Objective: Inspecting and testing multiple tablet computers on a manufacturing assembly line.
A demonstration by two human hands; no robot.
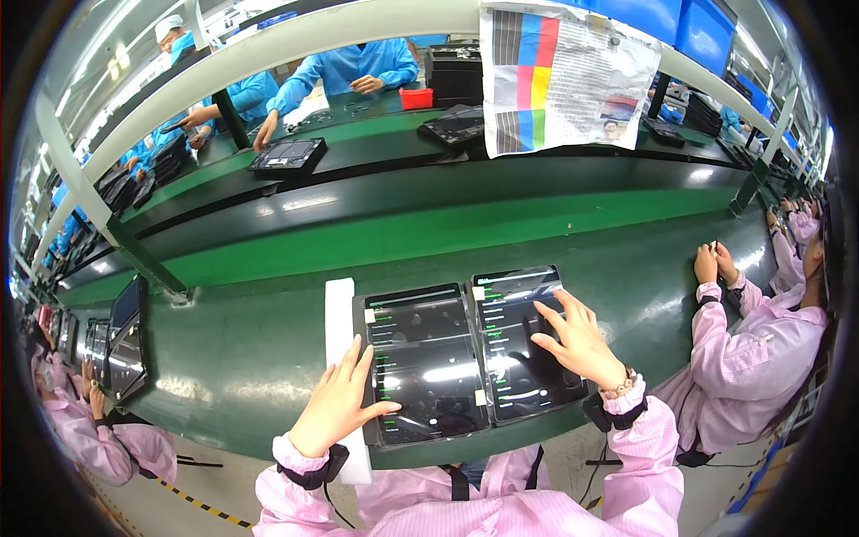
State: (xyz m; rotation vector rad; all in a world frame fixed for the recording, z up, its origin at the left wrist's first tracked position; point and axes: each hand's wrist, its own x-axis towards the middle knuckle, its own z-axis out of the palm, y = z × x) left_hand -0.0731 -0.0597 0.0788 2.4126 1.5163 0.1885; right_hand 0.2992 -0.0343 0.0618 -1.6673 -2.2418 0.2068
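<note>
Two dark tablets lie side by side on the green bench in front of me, their black screens lit with rows of small white and green text. My left hand (335, 403) is at the lower left edge of the left tablet (425, 358), fingers spread, thumb over its screen. Over the right tablet (528, 358) is my right hand (577, 338), fingers apart and fingertips at the upper part of the screen; whether they touch it I cannot tell. Small pale stickers sit on both tablets. A long white foam strip (340, 309) runs along the left tablet, partly behind my left hand.
Beyond the green bench (242, 331) runs a dark conveyor (358, 197) with opened devices (286, 157). A printed colour sheet (568, 80) hangs from the white rail. Co-workers in pink sit at left and right (761, 349). More tablets (127, 349) stand at the left.
</note>
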